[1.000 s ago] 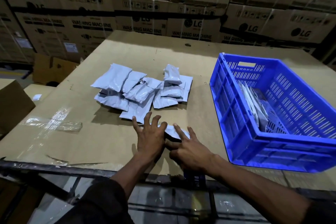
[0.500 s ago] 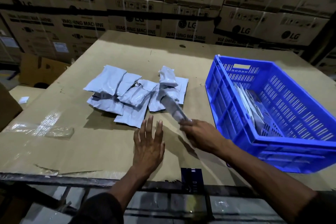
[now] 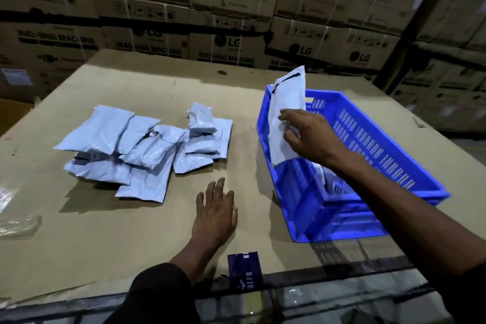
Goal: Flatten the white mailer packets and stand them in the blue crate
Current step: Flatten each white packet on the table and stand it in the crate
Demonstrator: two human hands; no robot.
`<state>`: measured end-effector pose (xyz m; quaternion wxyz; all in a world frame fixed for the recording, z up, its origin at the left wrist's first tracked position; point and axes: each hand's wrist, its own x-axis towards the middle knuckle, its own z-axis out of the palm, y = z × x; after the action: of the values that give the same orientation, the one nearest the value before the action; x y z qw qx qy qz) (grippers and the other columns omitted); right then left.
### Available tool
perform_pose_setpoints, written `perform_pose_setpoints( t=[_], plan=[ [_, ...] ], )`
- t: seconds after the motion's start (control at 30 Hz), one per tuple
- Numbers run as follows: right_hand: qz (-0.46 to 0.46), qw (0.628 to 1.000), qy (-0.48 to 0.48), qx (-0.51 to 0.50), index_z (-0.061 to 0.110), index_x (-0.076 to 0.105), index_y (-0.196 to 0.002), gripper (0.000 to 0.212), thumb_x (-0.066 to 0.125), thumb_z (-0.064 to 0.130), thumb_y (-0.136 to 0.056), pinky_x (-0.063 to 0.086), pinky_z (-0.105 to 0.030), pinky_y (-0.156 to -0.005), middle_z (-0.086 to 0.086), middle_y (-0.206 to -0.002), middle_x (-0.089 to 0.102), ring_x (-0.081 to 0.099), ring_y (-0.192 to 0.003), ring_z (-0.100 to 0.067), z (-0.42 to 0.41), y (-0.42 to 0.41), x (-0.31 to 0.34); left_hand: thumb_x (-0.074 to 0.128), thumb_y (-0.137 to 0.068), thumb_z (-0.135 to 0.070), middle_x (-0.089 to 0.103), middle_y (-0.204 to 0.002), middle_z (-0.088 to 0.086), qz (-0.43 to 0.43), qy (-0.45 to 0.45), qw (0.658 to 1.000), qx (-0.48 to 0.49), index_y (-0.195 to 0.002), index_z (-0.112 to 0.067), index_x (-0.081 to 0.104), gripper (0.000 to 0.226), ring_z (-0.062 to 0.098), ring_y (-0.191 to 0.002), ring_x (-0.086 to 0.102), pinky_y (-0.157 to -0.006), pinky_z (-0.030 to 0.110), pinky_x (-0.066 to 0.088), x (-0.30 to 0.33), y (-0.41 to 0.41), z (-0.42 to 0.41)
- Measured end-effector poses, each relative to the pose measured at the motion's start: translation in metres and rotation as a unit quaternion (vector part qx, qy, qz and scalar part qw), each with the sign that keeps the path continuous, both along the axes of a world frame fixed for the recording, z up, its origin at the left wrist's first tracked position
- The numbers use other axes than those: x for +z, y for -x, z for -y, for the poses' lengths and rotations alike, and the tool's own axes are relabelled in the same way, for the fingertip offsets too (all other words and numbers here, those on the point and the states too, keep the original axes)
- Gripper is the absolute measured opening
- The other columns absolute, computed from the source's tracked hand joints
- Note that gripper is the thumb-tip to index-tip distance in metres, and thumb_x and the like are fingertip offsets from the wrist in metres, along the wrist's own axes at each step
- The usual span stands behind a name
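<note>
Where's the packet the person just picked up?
In the head view it is on the right, held upright in the right hand: the packet hangs over the blue crate's near-left wall, right of the pile.

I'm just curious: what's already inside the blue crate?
White packets stand inside the blue crate, mostly hidden behind the right hand, its arm and the mailer it holds. Their number cannot be told.
</note>
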<state>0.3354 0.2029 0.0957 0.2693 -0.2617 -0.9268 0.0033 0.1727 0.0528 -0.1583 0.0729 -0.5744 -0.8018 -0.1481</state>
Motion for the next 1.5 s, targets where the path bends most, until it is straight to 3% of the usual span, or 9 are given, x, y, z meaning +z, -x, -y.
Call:
perform_pose_setpoints(
  t=[0.33,0.5,0.73,0.83,0.9,1.03,1.2,1.33,1.5],
  plan=[
    [0.063,0.989,-0.051,-0.125,0.014,0.066,-0.123,0.042,0.061,0.009,-0.082,0.051,-0.043,-0.08,-0.01,-0.129,0.067,0.065,-0.106,-0.038,-0.066,-0.076,0.034,0.067,-0.087,-0.034,0.043,-0.154,0.019,-0.001,-0.002,1.0,-0.015,-0.114,-0.014,0.063,0.034,0.041,-0.137,0.045,-0.101,0.06,0.039,-0.006,-0.033,-0.035],
    [0.227,0.953,-0.004,-0.203,0.019,0.06,-0.126,0.041,0.056,0.015,-0.086,0.047,-0.038,-0.08,-0.009,-0.13,0.062,0.059,-0.112,-0.037,-0.103,-0.096,0.011,0.054,-0.092,-0.038,0.04,-0.155,0.019,-0.021,-0.007,1.0,-0.006,-0.116,-0.014,0.06,0.034,0.04,-0.138,0.042,-0.103,0.059,0.035,-0.005,-0.039,-0.046],
    [0.379,0.908,0.015,-0.179,0.019,0.055,-0.131,0.043,0.054,0.013,-0.088,0.054,-0.045,-0.085,-0.007,-0.137,0.055,0.061,-0.114,-0.037,-0.147,-0.11,-0.049,0.039,-0.092,-0.043,0.045,-0.149,0.018,-0.015,-0.002,1.0,0.012,-0.116,-0.017,0.059,0.041,0.037,-0.134,0.045,-0.104,0.055,0.035,0.001,-0.041,-0.05],
    [0.397,0.907,0.039,-0.136,0.018,0.044,-0.142,0.05,0.051,0.014,-0.093,0.051,-0.049,-0.093,-0.01,-0.152,0.041,0.056,-0.123,-0.039,-0.166,-0.109,-0.076,0.039,-0.092,-0.044,0.047,-0.146,0.015,-0.013,0.005,1.0,0.016,-0.118,-0.019,0.058,0.041,0.034,-0.131,0.046,-0.106,0.053,0.034,0.0,-0.04,-0.051],
    [0.393,0.905,0.106,-0.125,0.019,0.021,-0.156,0.069,0.052,0.018,-0.094,0.044,-0.047,-0.104,-0.015,-0.164,0.016,0.041,-0.139,-0.039,-0.176,-0.109,-0.093,0.038,-0.093,-0.045,0.048,-0.143,0.012,-0.012,0.012,1.0,0.017,-0.12,-0.02,0.057,0.042,0.032,-0.129,0.047,-0.107,0.053,0.034,0.001,-0.04,-0.051],
    [0.276,0.924,0.227,-0.14,0.013,-0.011,-0.158,0.08,0.042,0.031,-0.101,0.026,-0.051,-0.118,-0.023,-0.165,-0.008,0.01,-0.152,-0.04,-0.19,-0.109,-0.108,0.04,-0.093,-0.044,0.05,-0.135,0.008,-0.016,0.005,1.0,0.014,-0.118,-0.02,0.057,0.038,0.03,-0.121,0.05,-0.105,0.052,0.035,0.002,-0.041,-0.051],
    [0.243,0.887,0.353,-0.174,0.004,-0.001,-0.158,0.123,0.023,0.093,-0.077,0.022,-0.044,-0.121,-0.02,-0.164,0.014,0.019,-0.151,-0.033,-0.196,-0.115,-0.127,0.039,-0.092,-0.044,0.051,-0.132,0.007,-0.012,0.003,1.0,0.011,-0.117,-0.02,0.058,0.039,0.03,-0.12,0.051,-0.104,0.052,0.035,0.003,-0.043,-0.05],
    [0.24,0.895,0.329,-0.182,-0.002,0.007,-0.156,0.081,0.03,0.056,-0.104,0.027,-0.04,-0.116,-0.025,-0.161,0.021,0.026,-0.148,-0.037,-0.177,-0.106,-0.108,0.042,-0.092,-0.044,0.051,-0.131,0.006,-0.009,0.004,1.0,0.013,-0.116,-0.02,0.058,0.037,0.028,-0.119,0.051,-0.103,0.051,0.036,0.006,-0.042,-0.049],
    [0.095,0.979,0.102,-0.149,0.005,0.052,-0.127,0.039,0.056,0.03,-0.097,0.048,-0.047,-0.087,-0.024,-0.12,0.061,0.058,-0.109,-0.042,-0.148,-0.096,-0.078,0.041,-0.091,-0.042,0.051,-0.137,0.011,0.002,0.005,1.0,0.01,-0.117,-0.017,0.059,0.04,0.032,-0.124,0.049,-0.103,0.052,0.037,0.008,-0.042,-0.047]
  ],
)
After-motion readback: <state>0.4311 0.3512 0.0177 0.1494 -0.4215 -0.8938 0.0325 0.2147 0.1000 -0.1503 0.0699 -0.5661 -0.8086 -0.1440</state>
